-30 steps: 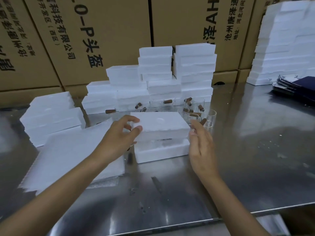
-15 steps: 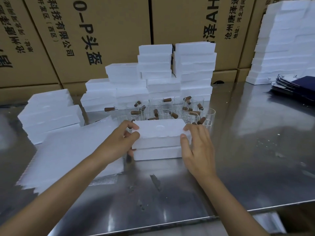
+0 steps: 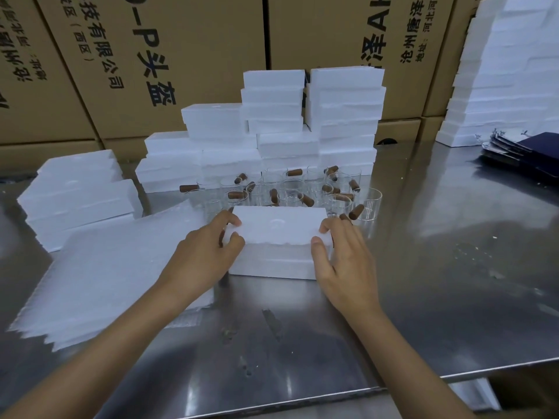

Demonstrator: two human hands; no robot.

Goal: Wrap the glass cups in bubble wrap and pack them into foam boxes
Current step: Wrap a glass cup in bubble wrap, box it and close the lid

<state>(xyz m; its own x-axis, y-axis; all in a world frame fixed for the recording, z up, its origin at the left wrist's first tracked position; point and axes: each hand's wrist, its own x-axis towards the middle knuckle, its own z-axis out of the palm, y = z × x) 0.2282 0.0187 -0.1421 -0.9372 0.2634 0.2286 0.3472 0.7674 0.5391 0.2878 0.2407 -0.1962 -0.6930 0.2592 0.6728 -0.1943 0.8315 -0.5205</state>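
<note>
The left hand point(image 3: 208, 255) grips the left end of the foam lid point(image 3: 279, 228), thumb at the front edge and fingers curled over the top. The right hand point(image 3: 344, 258) grips the lid's right end the same way, thumb on the front face and fingers over the far corner. The lid sits closed on the foam box point(image 3: 272, 263), so what the box holds cannot be seen. The box stands on the metal table point(image 3: 423, 282).

Just behind the box stands a cluster of glass cups point(image 3: 290, 192), upright and open at the top, with brown corks point(image 3: 237, 195) lying on and among them. Behind the cups rises a stepped stack of foam boxes point(image 3: 341, 116), all closed. To the left of the held box, touching the left wrist, lies a pile of bubble wrap sheets point(image 3: 115, 267), and beyond it another stack of foam pieces point(image 3: 78, 195). Far to the right of the box stands a tall foam stack point(image 3: 508, 74), with dark blue flat items point(image 3: 526, 152) at its foot. Cardboard cartons point(image 3: 187, 55) with printed text line the back.
</note>
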